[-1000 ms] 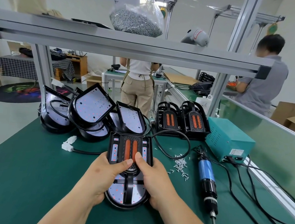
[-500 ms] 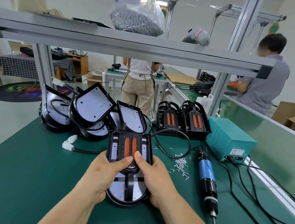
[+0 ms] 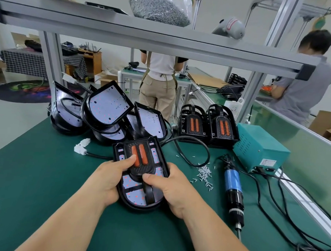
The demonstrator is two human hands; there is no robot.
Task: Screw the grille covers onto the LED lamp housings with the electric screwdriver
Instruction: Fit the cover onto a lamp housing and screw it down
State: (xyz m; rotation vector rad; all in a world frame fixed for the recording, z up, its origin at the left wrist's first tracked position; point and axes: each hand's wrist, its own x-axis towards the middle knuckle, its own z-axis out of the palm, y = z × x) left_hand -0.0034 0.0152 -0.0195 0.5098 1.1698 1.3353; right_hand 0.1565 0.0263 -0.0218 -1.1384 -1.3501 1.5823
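The LED lamp housing (image 3: 136,206) lies face up on the green surface (image 3: 35,176) with a black grille cover (image 3: 140,163) seated over its board, slightly skewed. The left hand (image 3: 105,181) grips the housing's left edge, thumb pressed on the grille beside the orange strips. The right hand (image 3: 171,190) has its fingers curled round the right edge, thumb on the grille's centre rib.

The assembly looks like rigid moulded plastic, light but bulky. The exposed LED board is likely the fragile part, so the rim and the grille's ribs are the safe places to hold.

Just right of the fingers lies a scatter of loose screws (image 3: 204,174). Beyond them the electric screwdriver (image 3: 233,187) lies flat, untouched, its cord running to a teal power box (image 3: 260,148). The housing's black cable (image 3: 197,151) loops past the fingers toward the screws and could snag a reach. Ahead of the fingers stand open housings (image 3: 108,107) and stacked grille covers (image 3: 208,125); a white connector (image 3: 82,146) lies to their left.
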